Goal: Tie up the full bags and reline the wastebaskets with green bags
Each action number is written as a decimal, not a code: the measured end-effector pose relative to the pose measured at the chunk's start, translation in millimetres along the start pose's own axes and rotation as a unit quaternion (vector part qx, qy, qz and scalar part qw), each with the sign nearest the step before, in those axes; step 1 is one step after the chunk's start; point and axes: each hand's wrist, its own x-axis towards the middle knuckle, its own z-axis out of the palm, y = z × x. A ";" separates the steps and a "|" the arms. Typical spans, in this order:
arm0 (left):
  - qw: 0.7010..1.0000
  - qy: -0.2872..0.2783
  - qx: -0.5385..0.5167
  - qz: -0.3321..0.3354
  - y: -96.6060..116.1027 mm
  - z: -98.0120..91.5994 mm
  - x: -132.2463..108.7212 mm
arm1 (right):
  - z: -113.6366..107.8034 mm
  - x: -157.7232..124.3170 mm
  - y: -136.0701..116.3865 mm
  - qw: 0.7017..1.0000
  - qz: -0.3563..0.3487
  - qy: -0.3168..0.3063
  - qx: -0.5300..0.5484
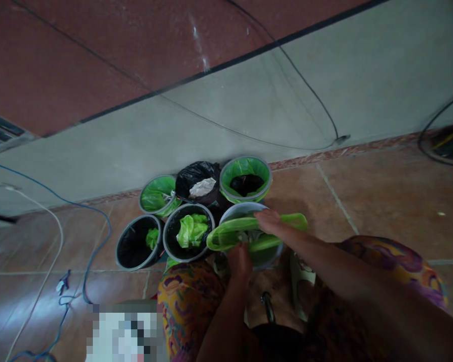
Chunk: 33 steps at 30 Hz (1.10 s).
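Observation:
A green plastic bag is stretched across the top of a grey bin in front of me. My left hand is closed on the near edge of the bag. At its far side, my right hand grips the rim of the bag, with the forearm reaching in from the right. The bag's mouth gapes to the left, and its other end sticks out past the bin on the right. Something pale shows between my hands, too unclear to name.
Several lined bins stand around it: one with a black liner and white paper, a green-lined bin, and a black-lined bin. A wall rises behind. Blue cable runs over the tiled floor at left.

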 end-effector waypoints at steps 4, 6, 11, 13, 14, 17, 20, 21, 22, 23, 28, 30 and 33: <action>0.998 0.010 -0.066 0.003 12.8 -12.2 5.4 | -32.4 6.8 -22.8 0.993 -0.013 -0.034 -0.111; 0.997 0.023 -0.075 0.028 19.9 -21.7 5.0 | -51.8 10.7 -34.0 0.997 -0.028 -0.004 -0.077; 0.993 0.064 -0.057 0.084 28.7 -43.1 0.0 | -86.7 4.5 -49.7 0.990 -0.065 0.086 0.096; 0.990 0.082 -0.077 0.084 32.1 -50.7 -0.8 | -93.3 -2.7 -53.6 0.976 -0.074 0.103 0.179; 0.988 0.087 -0.094 0.084 34.8 -55.3 -0.9 | -95.5 -6.3 -55.4 0.967 -0.078 0.107 0.216; 0.976 0.105 -0.176 0.072 49.2 -75.9 -0.9 | -100.3 -15.3 -60.3 0.947 -0.074 0.117 0.290; 0.955 0.132 -0.261 0.057 69.0 -105.3 -0.5 | -104.9 -21.3 -64.6 0.934 -0.056 0.133 0.327; 0.948 0.140 -0.280 0.063 75.1 -115.4 0.1 | -106.1 -22.6 -65.9 0.929 -0.058 0.135 0.339; 0.942 0.142 -0.296 0.067 80.3 -124.7 1.3 | -107.0 -23.6 -67.1 0.924 -0.064 0.134 0.352; 0.939 0.136 -0.309 0.064 84.3 -133.0 3.1 | -107.3 -24.3 -68.4 0.919 -0.070 0.128 0.366; 0.927 0.061 -0.370 0.005 96.1 -159.8 17.6 | -103.3 -27.0 -75.4 0.897 -0.032 0.072 0.436; 0.925 0.037 -0.377 0.033 103.1 -166.3 22.6 | -104.1 -29.3 -78.9 0.887 -0.061 0.054 0.455; 0.923 0.023 -0.381 0.040 117.9 -172.6 27.8 | -111.2 -33.6 -83.2 0.905 -0.080 0.076 0.410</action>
